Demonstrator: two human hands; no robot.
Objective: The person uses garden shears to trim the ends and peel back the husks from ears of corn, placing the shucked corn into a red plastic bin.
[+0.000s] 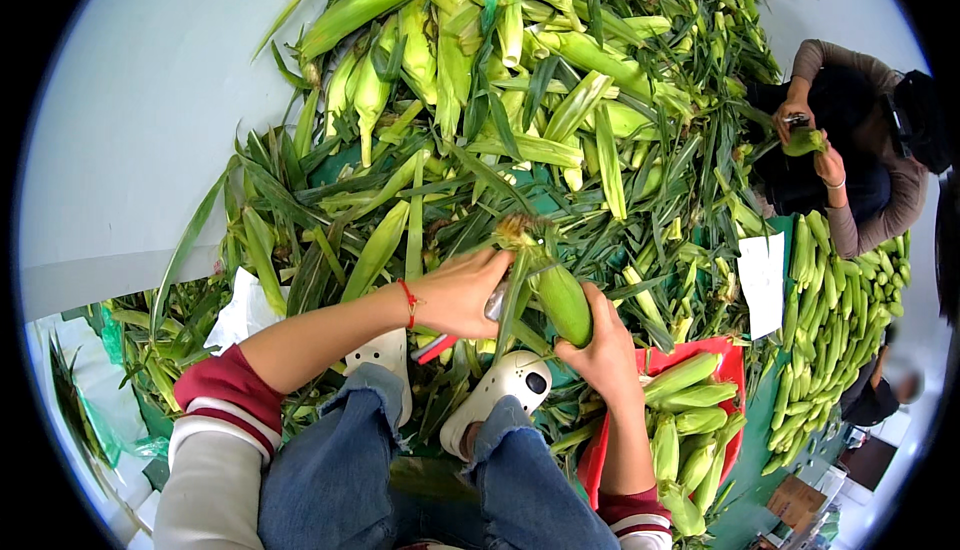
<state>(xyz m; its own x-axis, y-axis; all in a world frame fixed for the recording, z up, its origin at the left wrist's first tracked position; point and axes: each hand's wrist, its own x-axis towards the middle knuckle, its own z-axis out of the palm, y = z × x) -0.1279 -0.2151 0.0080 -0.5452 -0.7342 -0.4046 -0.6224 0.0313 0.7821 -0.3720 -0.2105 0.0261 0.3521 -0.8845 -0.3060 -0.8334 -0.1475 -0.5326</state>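
Note:
An ear of corn, wrapped in green husk, tilts in front of me with its brown silk end up and to the left. My right hand grips its lower right end. My left hand is closed round a red-handled tool; a bit of metal shows by its fingers, but its exact kind is hidden. The fingers of that hand are against a husk leaf at the ear's left side. Below my right forearm stands a red bin with several trimmed ears in it.
A large heap of unhusked corn rises ahead, with loose leaves around my shoes. At right, beyond a white sheet, lie rows of trimmed ears. A co-worker sits at far right, holding an ear.

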